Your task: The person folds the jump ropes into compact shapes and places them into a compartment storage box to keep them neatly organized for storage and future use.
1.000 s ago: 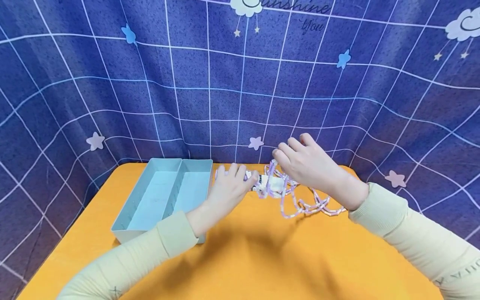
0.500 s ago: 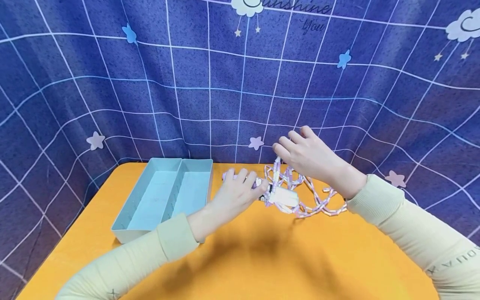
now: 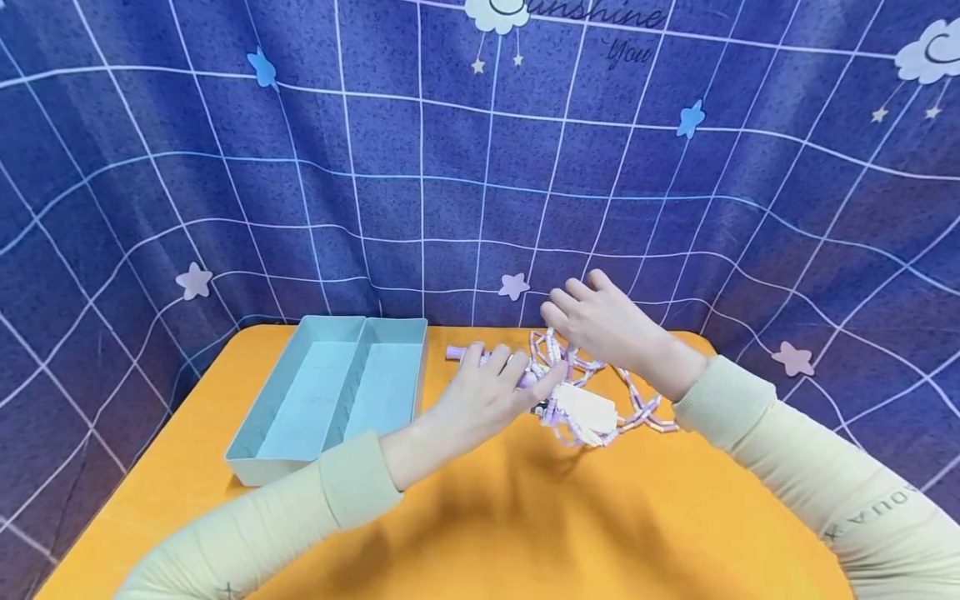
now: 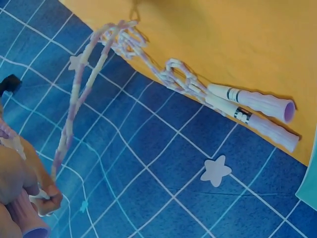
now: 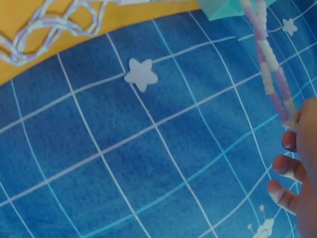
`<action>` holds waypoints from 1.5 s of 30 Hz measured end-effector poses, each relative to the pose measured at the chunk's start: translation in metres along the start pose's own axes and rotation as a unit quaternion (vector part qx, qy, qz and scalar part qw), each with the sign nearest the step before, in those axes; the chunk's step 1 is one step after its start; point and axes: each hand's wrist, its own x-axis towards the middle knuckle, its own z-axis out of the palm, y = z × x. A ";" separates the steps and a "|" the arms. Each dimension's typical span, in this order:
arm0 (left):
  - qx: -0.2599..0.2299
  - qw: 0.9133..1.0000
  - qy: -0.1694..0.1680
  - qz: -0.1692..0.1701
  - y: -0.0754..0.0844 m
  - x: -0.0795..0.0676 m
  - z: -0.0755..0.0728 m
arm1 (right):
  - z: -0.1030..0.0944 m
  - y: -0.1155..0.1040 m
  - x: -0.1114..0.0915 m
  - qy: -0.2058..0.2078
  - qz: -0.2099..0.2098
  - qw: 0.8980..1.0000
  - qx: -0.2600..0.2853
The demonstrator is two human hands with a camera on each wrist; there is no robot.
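Rightward and a little toward me, my left hand (image 3: 483, 398) had shifted since a moment before, and my right hand (image 3: 606, 327) had dipped slightly. At far left, a divided blue tray (image 3: 303, 400) sat on the orange surface (image 3: 465, 525); just beside it lay two lilac-and-white handles (image 4: 267, 105). My left hand curled round a raised lilac handle (image 4: 30, 214); my right fingertips pinched doubled beaded rope (image 5: 267, 64), other fingers partly bent, with more loops (image 3: 647, 417) lying on the surface.
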 end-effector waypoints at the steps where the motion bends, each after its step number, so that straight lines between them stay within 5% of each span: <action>1: 0.001 1.000 -0.001 0.001 0.000 0.000 0.000 | 0.002 -0.002 0.000 -0.003 0.001 1.000 0.003; 9: -0.001 1.000 0.001 -0.007 0.001 -0.002 0.003 | 0.016 -0.015 -0.005 -0.002 0.023 0.999 0.033; 20: 0.024 0.999 0.000 -0.044 -0.008 -0.006 0.007 | 0.037 -0.036 -0.027 0.057 0.082 0.989 0.104; 34: 0.010 0.996 -0.015 -0.084 -0.017 -0.007 0.006 | 0.052 -0.072 -0.046 0.039 0.201 0.960 0.191; 41: 0.020 0.993 -0.003 -0.112 -0.026 -0.004 0.008 | 0.068 -0.091 -0.052 0.051 0.212 0.953 0.212; 45: 0.031 0.992 -0.008 -0.124 -0.032 -0.003 0.008 | 0.070 -0.100 -0.055 0.037 0.234 0.933 0.269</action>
